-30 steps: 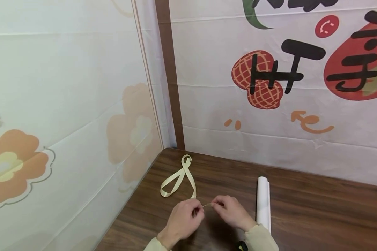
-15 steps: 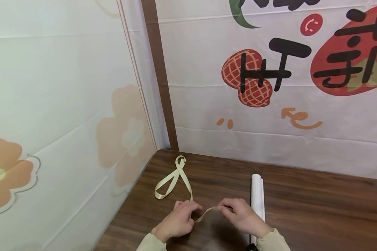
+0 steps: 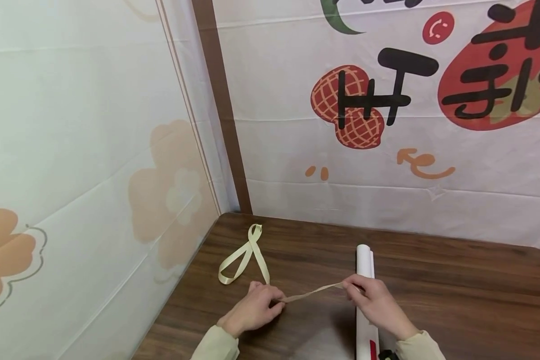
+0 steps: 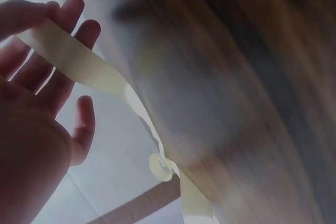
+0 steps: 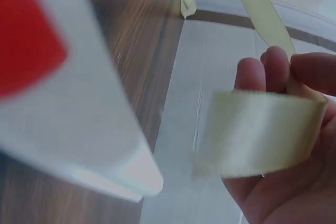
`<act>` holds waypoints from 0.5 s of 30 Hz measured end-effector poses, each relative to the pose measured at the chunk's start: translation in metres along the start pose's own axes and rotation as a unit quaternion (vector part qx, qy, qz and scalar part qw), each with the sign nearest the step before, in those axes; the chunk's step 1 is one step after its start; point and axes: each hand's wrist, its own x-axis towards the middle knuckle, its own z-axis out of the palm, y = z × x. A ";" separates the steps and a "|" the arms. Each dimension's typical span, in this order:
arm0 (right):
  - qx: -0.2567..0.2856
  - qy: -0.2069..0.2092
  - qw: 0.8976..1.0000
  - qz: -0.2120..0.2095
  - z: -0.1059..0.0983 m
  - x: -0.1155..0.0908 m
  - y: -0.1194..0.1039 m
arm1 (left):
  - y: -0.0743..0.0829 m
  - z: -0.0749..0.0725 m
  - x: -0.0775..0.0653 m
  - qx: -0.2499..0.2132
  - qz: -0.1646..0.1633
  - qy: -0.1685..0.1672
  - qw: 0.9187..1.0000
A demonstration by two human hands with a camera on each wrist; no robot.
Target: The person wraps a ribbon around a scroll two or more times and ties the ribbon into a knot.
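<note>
A pale yellow satin ribbon [image 3: 243, 255] lies looped on the dark wooden table and runs toward me into my left hand [image 3: 255, 308]. There the thumb and fingers pinch it, with the other fingers loosely bent, as the left wrist view shows. From that pinch a stretch of ribbon spans across to my right hand [image 3: 378, 301], which pinches it between thumb and fingertips. In the right wrist view the ribbon's end [image 5: 257, 135] curls down past the right palm [image 5: 294, 200]. Under my right hand stands a white roll [image 3: 365, 270] lying lengthwise on the table.
The brown wood-grain table [image 3: 454, 280] reaches away to the right. A small black object [image 3: 388, 354] sits by my right sleeve at the bottom edge. Printed fabric walls [image 3: 288, 210] close off the back and the left side. The roll bears a red patch [image 3: 373, 349].
My right hand has moved right, away from the left, drawing out a longer stretch of ribbon between them, and now overlaps the white roll. The head view has shifted slightly right.
</note>
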 end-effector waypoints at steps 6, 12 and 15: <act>-0.021 0.033 0.998 0.046 -0.015 -0.009 0.012 | -0.005 -0.004 0.003 0.007 -0.012 0.006 1.000; -0.054 0.060 0.994 0.071 -0.029 -0.024 0.027 | -0.011 -0.007 0.001 0.009 -0.022 0.022 0.999; -0.089 0.066 0.991 0.080 -0.037 -0.032 0.037 | -0.015 -0.008 -0.001 0.016 -0.022 0.032 0.999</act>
